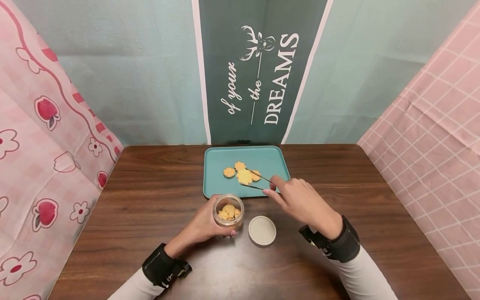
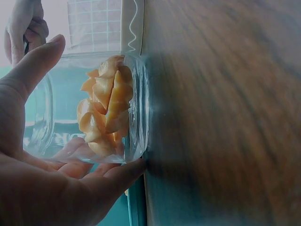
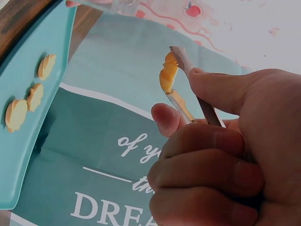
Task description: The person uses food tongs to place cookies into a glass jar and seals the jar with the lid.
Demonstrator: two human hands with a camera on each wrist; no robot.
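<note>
1. Dark wood table point(image 1: 150, 208), teal tray point(image 1: 221, 183) at far edge, white lid point(image 1: 262, 230) nr front. Teal banner w/ "DREAMS" behind; pink cloths both sides.
2. Left hand point(image 1: 204, 227) wrapped round glass jar point(image 1: 228, 211) of orange slices, just before tray.
3. Right hand point(image 1: 300, 200) pinching tweezers point(image 1: 258, 181), tips clamped on one slice point(image 3: 168, 75) over tray.
4. Sleeves cut off at frame bottom; table blurred in left wrist view.

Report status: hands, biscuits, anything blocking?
Left hand grips open biscuit jar. Right hand pinches tongs on one biscuit over teal tray. Lid beside jar, nothing blocking.
</note>
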